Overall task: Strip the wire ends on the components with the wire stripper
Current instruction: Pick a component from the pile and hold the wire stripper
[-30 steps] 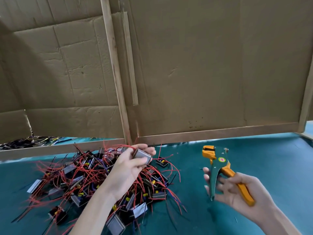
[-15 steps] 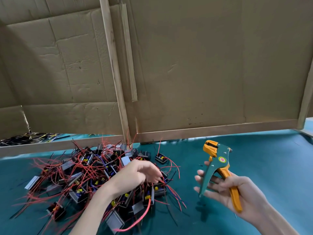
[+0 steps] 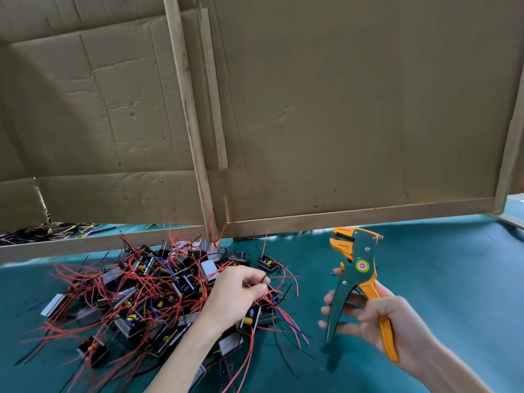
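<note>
1. Left hand (image 3: 238, 296) is down at the near-right edge of the heap. The fingers are curled in, and thumb and forefinger pinch what looks like a thin black wire lead (image 3: 265, 279). My read is that it is singling one lead out of the tangle to feed to the tool. Which unit that lead belongs to, I can't tell.
2. Right hand (image 3: 377, 321) grips the green-and-orange plier-type wire stripper (image 3: 357, 275). Thumb and palm wrap the orange handle, and the fingers lie behind the green one. The handles are spread wide, so nothing is squeezed. The head points up and its jaws face left toward the other hand. The tool is held off the table, seemingly ready to take a wire end.
3. The hands are near each other but apart, and there is no wire in the tool, so the strip itself is not yet begun.
4. Under the left hand lies the tangled pile of small black boxy components with red and black wires (image 3: 147, 293), heaped on the left within easy reach. One stray black component (image 3: 268, 262) sits just beyond the fingers.
5. It all rests on a teal cloth table cover (image 3: 453, 279). Behind stands a brown corrugated cardboard partition (image 3: 312, 109) on a wooden frame (image 3: 360, 215), walling off the station. A bundle of dark and yellow wires (image 3: 42, 232) shows under its left edge.
</note>
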Demonstrator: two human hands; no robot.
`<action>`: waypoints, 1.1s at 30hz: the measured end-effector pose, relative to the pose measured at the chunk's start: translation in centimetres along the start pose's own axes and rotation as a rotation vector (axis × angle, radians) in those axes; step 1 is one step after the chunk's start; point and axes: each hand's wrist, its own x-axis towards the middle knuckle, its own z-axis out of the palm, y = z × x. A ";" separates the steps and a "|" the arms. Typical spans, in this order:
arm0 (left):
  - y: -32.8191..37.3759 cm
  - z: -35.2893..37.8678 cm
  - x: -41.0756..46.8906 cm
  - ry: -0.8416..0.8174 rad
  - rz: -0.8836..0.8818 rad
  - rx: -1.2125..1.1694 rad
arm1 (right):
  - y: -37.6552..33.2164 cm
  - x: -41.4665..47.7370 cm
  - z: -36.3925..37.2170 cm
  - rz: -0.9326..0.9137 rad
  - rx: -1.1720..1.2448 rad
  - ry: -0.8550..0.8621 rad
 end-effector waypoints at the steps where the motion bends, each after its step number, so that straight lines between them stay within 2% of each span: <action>1: 0.2 0.0 -0.1 -0.016 -0.001 -0.046 | 0.0 -0.1 0.1 0.000 -0.013 -0.007; 4: 0.8 -0.3 -0.3 -0.036 -0.043 -0.204 | -0.1 -0.3 0.6 0.006 -0.064 -0.028; 9: 1.0 -0.1 -0.4 -0.098 -0.082 -0.044 | 0.2 -0.6 1.4 0.029 -0.108 -0.044; 13: 1.5 0.2 -0.7 -0.122 -0.113 -0.175 | 0.4 -0.7 1.6 0.046 -0.116 -0.049; 25: 4.4 -1.6 -1.4 0.011 -0.012 -0.628 | 0.4 -1.4 3.1 0.063 -0.220 -0.095; 33: 5.5 -1.8 -1.9 0.017 0.051 -0.658 | 0.6 -1.9 3.9 -0.003 -0.425 -0.198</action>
